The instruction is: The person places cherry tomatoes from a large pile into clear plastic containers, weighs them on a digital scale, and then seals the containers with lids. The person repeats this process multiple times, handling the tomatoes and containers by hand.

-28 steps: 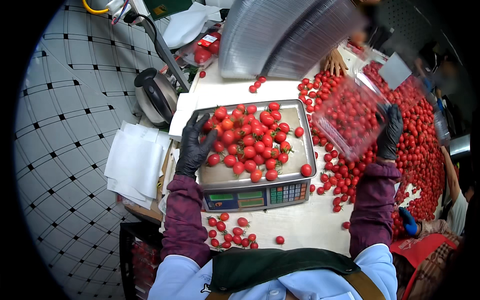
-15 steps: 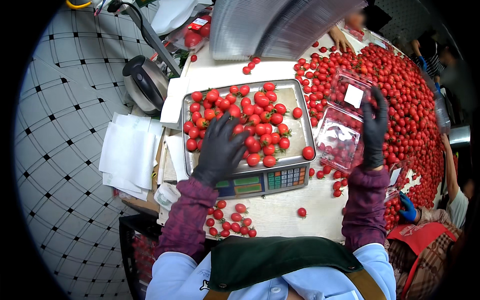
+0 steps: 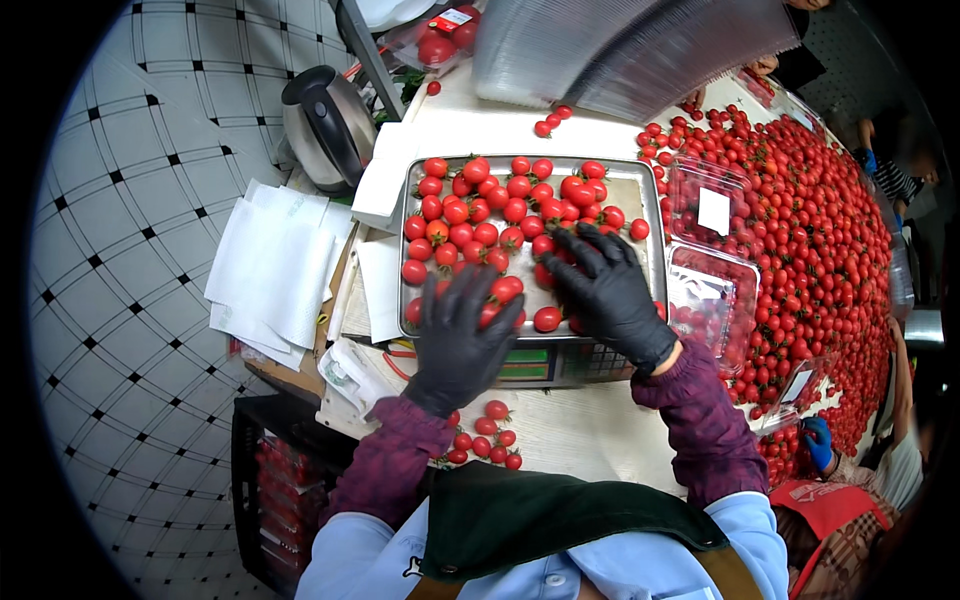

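Small red cherry tomatoes (image 3: 485, 233) lie loose in a shallow metal tray (image 3: 625, 197) on top of a digital scale (image 3: 525, 357). My left hand (image 3: 465, 335), in a black glove, rests over tomatoes at the tray's near left, its fingers spread. My right hand (image 3: 610, 297), gloved the same way, reaches over the near right of the tray with its fingers apart and touching tomatoes. Neither hand appears to grip one, though both palms are hidden. Right of the tray lies an opened clear plastic clamshell box (image 3: 713, 212) with a white label.
A large heap of tomatoes (image 3: 810, 250) covers the table's right side. Stacked clear containers (image 3: 620, 55) stand at the back. An electric kettle (image 3: 335, 130) and paper sheets (image 3: 270, 260) are at left, with a black crate (image 3: 290, 490) below. A co-worker's blue-gloved hand (image 3: 818, 445) is at right.
My right hand has moved left, from beside the clamshell to over the tray. The left hand is lower on the tray, and the tomatoes are spread differently. The whole view has shifted somewhat.
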`<action>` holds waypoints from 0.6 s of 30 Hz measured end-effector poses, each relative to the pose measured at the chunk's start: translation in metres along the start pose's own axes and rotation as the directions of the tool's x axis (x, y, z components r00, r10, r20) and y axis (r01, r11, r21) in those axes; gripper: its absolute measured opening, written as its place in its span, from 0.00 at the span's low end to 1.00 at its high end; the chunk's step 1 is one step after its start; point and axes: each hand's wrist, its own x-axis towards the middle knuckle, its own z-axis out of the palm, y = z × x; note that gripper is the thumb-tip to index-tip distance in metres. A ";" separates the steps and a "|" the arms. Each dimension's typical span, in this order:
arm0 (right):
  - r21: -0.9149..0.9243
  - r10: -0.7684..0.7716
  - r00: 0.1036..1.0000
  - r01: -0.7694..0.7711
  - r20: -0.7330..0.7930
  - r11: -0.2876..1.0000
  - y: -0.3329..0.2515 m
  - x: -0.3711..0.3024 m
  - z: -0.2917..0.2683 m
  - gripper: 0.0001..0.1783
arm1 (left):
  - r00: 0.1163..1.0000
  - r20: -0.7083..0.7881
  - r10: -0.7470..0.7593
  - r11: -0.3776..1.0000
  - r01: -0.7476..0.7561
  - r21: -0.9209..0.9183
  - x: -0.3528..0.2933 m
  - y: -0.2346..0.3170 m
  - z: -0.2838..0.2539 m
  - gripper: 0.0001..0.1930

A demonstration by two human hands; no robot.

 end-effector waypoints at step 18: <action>0.163 0.494 0.852 -0.470 -0.176 0.868 0.020 -0.106 -0.015 0.19 | 0.989 -0.089 -0.117 0.993 0.115 -0.029 0.037 -0.032 0.004 0.21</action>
